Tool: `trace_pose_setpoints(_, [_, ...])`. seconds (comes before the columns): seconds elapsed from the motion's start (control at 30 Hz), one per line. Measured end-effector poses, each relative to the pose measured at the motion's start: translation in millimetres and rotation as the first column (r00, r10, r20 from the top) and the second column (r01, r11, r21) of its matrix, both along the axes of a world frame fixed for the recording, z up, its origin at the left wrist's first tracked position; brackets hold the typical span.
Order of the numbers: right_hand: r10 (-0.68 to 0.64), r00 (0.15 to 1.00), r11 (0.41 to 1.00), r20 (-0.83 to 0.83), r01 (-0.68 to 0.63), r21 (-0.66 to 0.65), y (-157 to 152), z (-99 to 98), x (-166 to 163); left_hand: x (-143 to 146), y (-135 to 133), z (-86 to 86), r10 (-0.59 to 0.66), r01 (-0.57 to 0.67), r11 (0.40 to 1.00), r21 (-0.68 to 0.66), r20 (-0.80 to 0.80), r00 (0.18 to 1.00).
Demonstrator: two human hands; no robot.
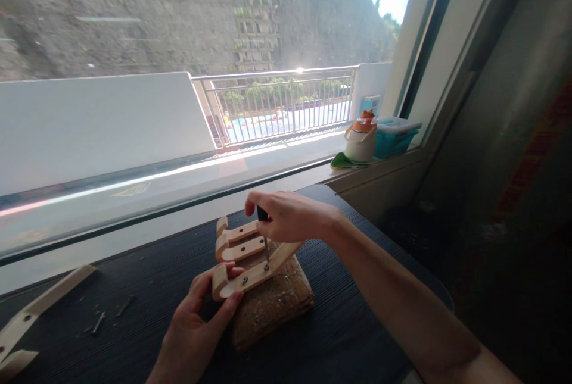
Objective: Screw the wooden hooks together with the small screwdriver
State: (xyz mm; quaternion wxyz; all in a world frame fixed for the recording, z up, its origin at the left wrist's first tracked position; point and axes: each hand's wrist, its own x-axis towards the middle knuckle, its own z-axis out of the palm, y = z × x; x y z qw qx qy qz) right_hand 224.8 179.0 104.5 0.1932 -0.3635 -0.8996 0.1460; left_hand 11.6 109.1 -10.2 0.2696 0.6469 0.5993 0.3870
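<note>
My right hand (295,215) is closed around the black handle of a screwdriver (262,214), held upright. Its thin shaft runs down to a screw (267,267) in the nearest pale wooden hook (256,277). That hook has a second screw (245,280) closer to its curved end. With thumb and fingers, my left hand (192,318) grips the curved end from both sides. Under the hook lies a rough wooden block (279,306). Two more hook arms (243,248), with dark holes, lie side by side behind it; my right hand covers part of them.
On the black table (147,271), loose screws (98,322) and more wooden pieces (49,300) lie at the left. A window with a sill stands behind. A white pot-like container (361,143), a green item (346,161) and a teal box (395,139) sit there. Dark wall at right.
</note>
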Motion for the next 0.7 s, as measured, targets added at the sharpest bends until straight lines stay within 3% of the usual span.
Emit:
trace_pose_setpoints(0.2, [0.053, 0.995, 0.999, -0.084, -0.052, 0.013, -5.4, 4.0, 0.1, 1.4, -1.5, 3.1, -0.008, 0.008, 1.000, 0.007, -0.010, 1.000])
trace_pose_setpoints(0.7, [0.077, 0.996, 0.995, -0.040, -0.074, 0.071, -11.2, 3.6, -4.4, 0.4, -1.0, 0.7, -0.023, 0.023, 1.000, 0.001, -0.044, 0.999])
